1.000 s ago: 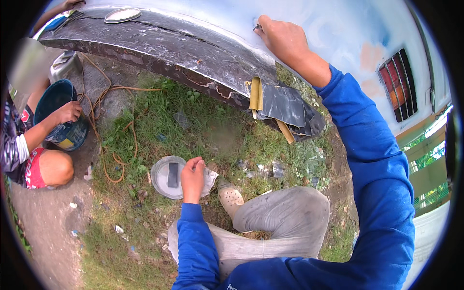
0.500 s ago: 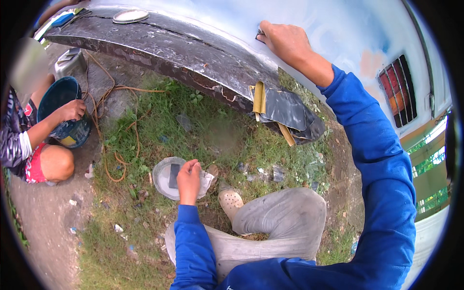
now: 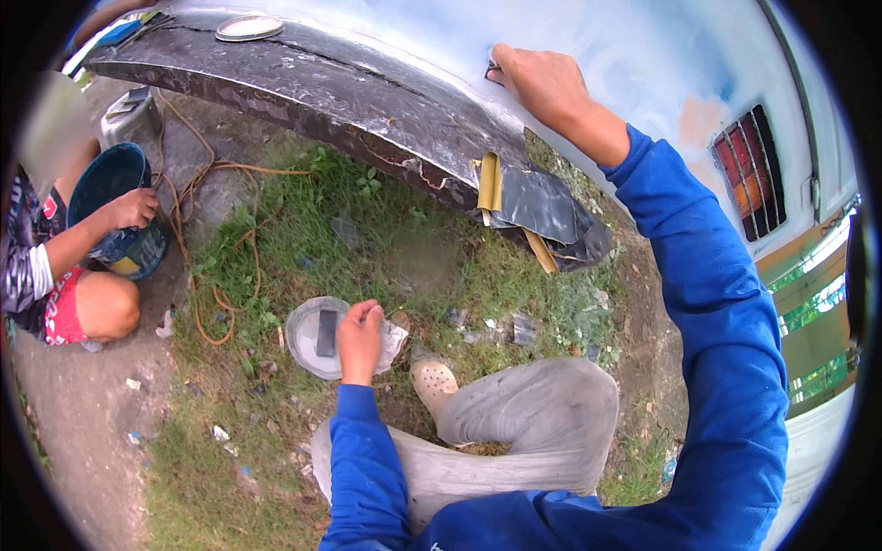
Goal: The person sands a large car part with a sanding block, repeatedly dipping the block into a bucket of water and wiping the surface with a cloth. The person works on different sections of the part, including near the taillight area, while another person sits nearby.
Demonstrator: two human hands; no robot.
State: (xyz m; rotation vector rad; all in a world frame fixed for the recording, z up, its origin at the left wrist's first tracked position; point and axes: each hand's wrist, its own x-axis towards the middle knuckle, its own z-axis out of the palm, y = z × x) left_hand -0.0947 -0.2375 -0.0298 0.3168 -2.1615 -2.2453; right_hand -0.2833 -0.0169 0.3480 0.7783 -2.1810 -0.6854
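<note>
My right hand (image 3: 549, 84) is closed on a small dark pad (image 3: 493, 68), pressed against the pale blue-and-white painted panel (image 3: 634, 55) at the upper right. Most of the pad is hidden by my fingers. Lower down, my left hand (image 3: 360, 342) hangs with curled fingers at the right side of a round, shallow translucent tub (image 3: 300, 332) on the grass. A dark rectangular block (image 3: 326, 332) lies in that tub. Something whitish and crumpled (image 3: 393, 342) shows beside my left hand; I cannot tell whether my fingers hold it.
A dark, worn ledge (image 3: 303, 87) runs below the panel, with a round lid (image 3: 249, 28) on it. Black sheeting (image 3: 542, 207) covers its near end. At left, another person's hand (image 3: 135, 209) rests at a dark bucket (image 3: 108, 184). An orange hose (image 3: 188, 184) coils nearby.
The whole view has shifted slightly. My right hand stays at nearly the same spot on the panel, and my left hand remains beside the tub.
</note>
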